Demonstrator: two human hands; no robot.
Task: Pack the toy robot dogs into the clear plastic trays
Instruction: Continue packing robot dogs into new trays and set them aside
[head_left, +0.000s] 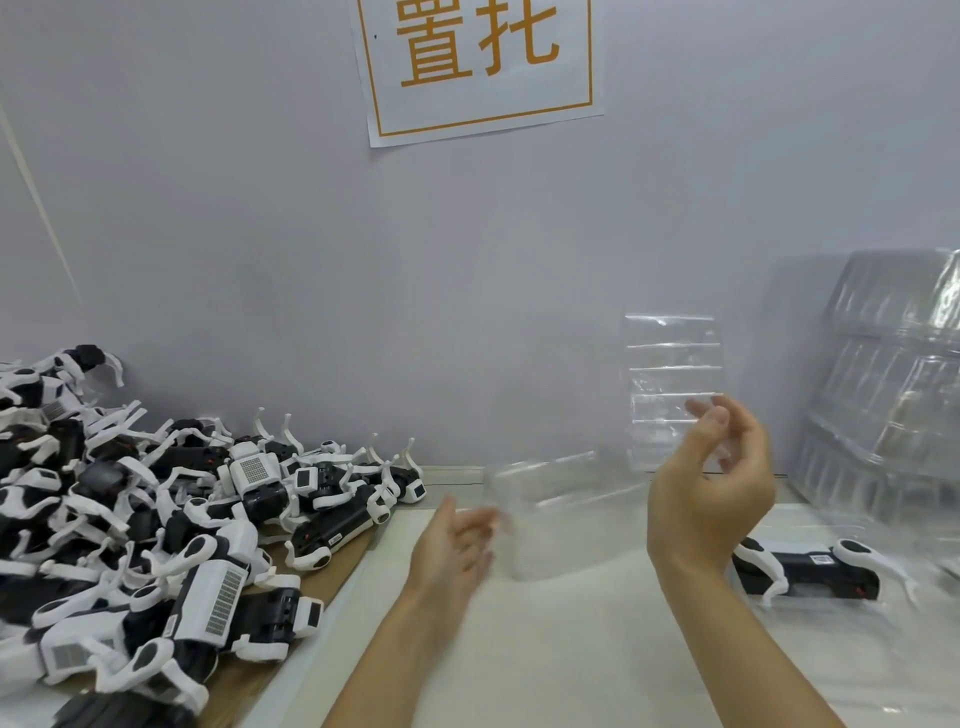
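A pile of black-and-white toy robot dogs (156, 519) covers a brown board on the left. One more robot dog (810, 571) lies on its side on the white table at the right. My right hand (711, 493) is raised, with its curled fingers pinching the lower edge of an upright clear plastic tray (672, 364). A second clear tray (561, 499), blurred, hovers low over the table's middle. My left hand (457, 540) is blurred too, fingers stretched toward that tray's left edge, thumb apart from it.
A tall stack of clear trays (893, 395) leans at the far right against the grey wall. A paper sign (478, 67) with orange characters hangs on the wall. The white table surface (571, 649) runs between the board and the lone dog.
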